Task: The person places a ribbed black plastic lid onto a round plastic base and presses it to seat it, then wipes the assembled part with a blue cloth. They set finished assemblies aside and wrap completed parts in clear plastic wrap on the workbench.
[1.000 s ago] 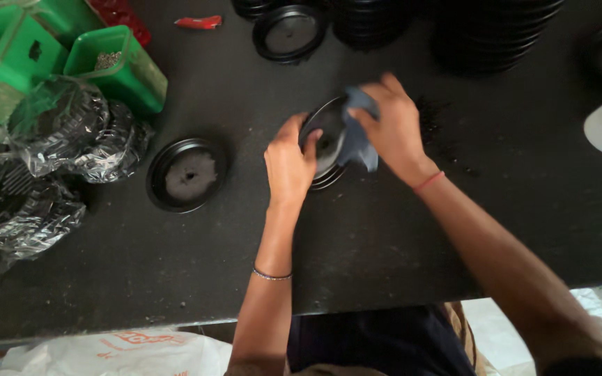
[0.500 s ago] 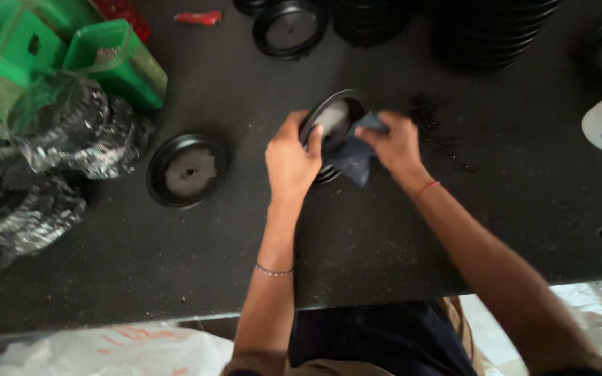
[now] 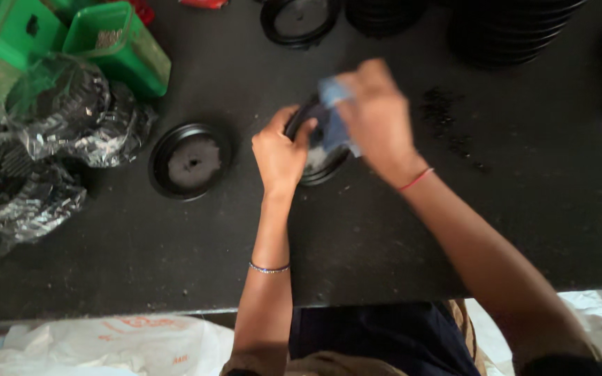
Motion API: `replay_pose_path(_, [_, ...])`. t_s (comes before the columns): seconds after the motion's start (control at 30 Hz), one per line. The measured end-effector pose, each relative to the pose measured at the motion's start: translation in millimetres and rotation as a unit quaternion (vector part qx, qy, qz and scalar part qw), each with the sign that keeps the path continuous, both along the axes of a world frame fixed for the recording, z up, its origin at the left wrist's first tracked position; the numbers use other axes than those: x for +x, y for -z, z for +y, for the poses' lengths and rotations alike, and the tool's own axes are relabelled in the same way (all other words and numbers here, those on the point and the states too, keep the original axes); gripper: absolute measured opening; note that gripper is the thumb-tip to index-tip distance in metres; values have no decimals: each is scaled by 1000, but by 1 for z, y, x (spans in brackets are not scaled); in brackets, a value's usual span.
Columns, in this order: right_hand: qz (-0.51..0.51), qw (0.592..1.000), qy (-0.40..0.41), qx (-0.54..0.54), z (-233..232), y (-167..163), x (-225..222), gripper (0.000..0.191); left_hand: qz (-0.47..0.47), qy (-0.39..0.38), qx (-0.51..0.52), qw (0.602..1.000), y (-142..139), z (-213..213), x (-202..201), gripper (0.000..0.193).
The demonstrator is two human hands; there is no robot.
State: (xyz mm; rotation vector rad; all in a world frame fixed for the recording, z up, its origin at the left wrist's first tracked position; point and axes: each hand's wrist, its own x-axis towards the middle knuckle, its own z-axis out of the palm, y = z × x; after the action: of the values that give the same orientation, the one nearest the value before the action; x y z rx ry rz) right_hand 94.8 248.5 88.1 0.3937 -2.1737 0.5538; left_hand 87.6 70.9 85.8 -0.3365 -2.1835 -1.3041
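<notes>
The left hand [image 3: 280, 154] is gripping the black disc [image 3: 318, 157] by its rim at centre of the dark surface [image 3: 384, 244]; the right hand [image 3: 377, 115], at one o'clock, is pinching a blue cloth [image 3: 336, 122] against it. Best holding the rim firmly while wiping. One more disc [image 3: 191, 161] is lying at nine o'clock, two foil-wrapped bundles [image 3: 71, 115] beyond, two green bins [image 3: 116, 45] at eleven.

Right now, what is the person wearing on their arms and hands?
Both arms are bare, with no sleeves or gloves. The left hand has a thin beaded bracelet on its wrist; the right hand has a thin red thread round its wrist.
</notes>
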Motion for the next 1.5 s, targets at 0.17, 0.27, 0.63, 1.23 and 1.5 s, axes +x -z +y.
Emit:
replay_pose_path(0.17, [-286, 860, -62, -417, 9, 56, -14, 27, -12, -5, 135, 991, 6, -5, -3, 23])
replay_pose_path(0.27, [-419, 657, -159, -607, -16, 92, -1, 29, 46, 25, 216, 975, 9, -7, -6, 23])
replay_pose_path(0.63, [-456, 685, -247, -512, 16, 56, 62, 22, 103, -55, 278, 953, 23, -17, -13, 26])
replay_pose_path(1.23, [-325, 927, 180, -49, 195, 56, 140, 42, 182, 149, -149, 960, -11, -7, 13, 31])
replay_pose_path(1.5, [-252, 959, 120, -37, 170, 82, 86, 38, -3, 155, 93, 983, 12, -36, -13, 61])
